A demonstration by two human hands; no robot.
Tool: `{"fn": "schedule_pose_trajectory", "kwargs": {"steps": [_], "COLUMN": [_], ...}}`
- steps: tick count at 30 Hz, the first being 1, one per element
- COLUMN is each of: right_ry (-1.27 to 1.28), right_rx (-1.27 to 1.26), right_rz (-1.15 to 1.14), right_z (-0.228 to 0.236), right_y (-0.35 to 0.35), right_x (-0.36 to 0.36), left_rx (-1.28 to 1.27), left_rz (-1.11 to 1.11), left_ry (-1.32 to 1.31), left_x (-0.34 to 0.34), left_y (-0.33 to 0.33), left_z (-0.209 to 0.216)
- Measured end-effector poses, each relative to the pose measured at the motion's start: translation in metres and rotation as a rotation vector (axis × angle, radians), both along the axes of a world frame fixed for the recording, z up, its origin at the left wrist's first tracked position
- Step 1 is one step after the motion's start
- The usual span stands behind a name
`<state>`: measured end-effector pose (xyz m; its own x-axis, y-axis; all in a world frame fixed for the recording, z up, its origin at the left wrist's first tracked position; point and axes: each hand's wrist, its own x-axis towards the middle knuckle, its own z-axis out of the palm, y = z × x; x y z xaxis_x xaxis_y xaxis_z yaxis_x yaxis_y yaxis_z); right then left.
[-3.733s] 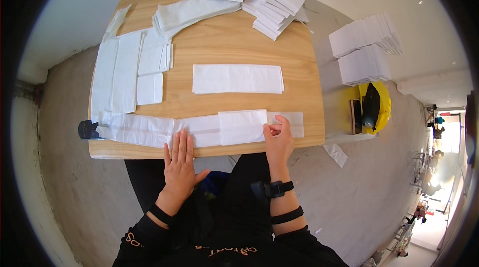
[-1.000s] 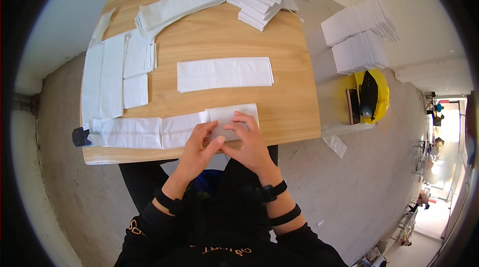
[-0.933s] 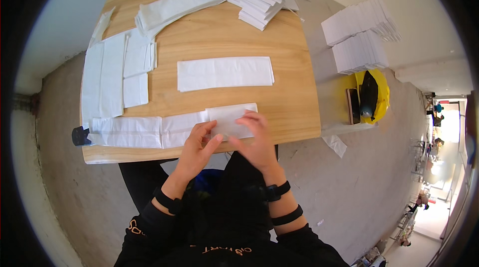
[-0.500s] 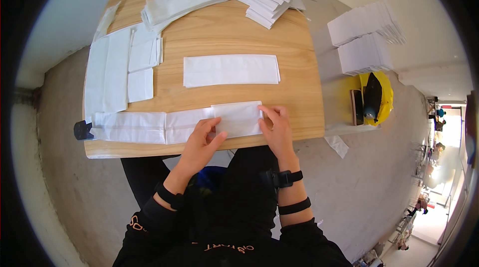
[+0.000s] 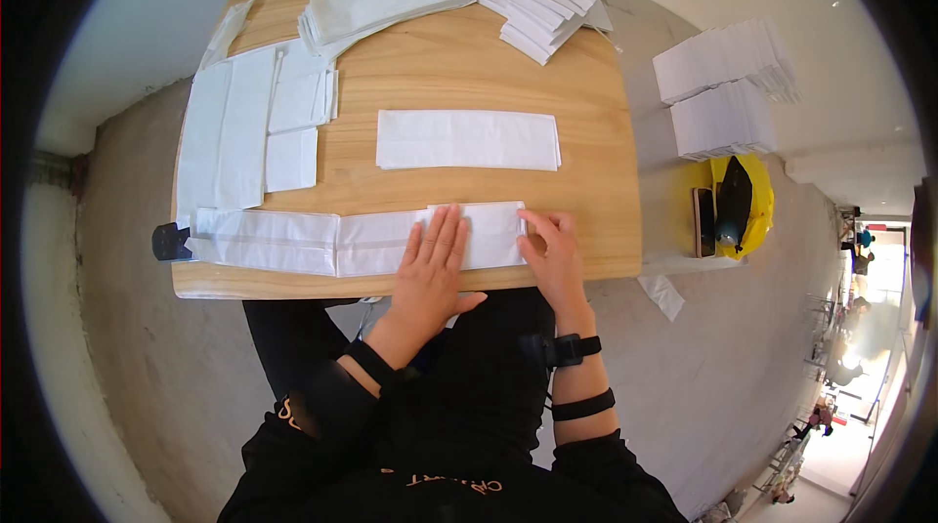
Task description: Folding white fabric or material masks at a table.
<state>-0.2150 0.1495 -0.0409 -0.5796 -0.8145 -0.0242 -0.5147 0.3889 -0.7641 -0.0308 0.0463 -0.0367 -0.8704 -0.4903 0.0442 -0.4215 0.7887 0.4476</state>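
Note:
A long white strip of thin, slightly shiny sheet [image 5: 381,235] runs along the near edge of the wooden table [image 5: 469,74]; whether it is plastic or paper I cannot tell. Its right end is a folded-over panel [image 5: 493,242]. My left hand [image 5: 430,259] lies flat on the strip, fingers stretched across the panel's left part, holding nothing. At the panel's right edge, my right hand [image 5: 554,254] has its thumb and forefinger closed on the border. The strip's left end lies by a black clip-like object [image 5: 171,243] at the table's edge.
Another folded white strip [image 5: 467,140] lies mid-table. White sheets [image 5: 223,137] are stacked at the left, with more piles [image 5: 386,10] and white envelopes [image 5: 557,0] at the far side. Stacked white packets [image 5: 723,118] and a yellow bag [image 5: 757,210] sit to the right.
My left hand has flattened and moved onto the folded panel. My right hand stays at its right edge. The whole view has shifted slightly.

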Motion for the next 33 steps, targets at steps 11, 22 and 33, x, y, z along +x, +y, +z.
{"fn": "schedule_pose_trajectory", "kwargs": {"steps": [11, 22, 33], "right_ry": [0.227, 0.061, -0.047], "right_rx": [-0.114, -0.073, -0.199], "right_rz": [0.066, -0.143, -0.242], "right_z": [0.009, -0.018, 0.023], "right_y": [-0.037, -0.011, -0.006], "right_x": [0.049, 0.007, 0.057], "left_rx": [-0.029, -0.016, -0.230], "left_rz": [0.017, -0.006, 0.746], "left_ry": [-0.006, 0.022, 0.257], "left_x": [0.005, 0.011, 0.181], "left_y": [-0.004, -0.004, -0.106], "left_z": [-0.014, -0.008, 0.017]}}
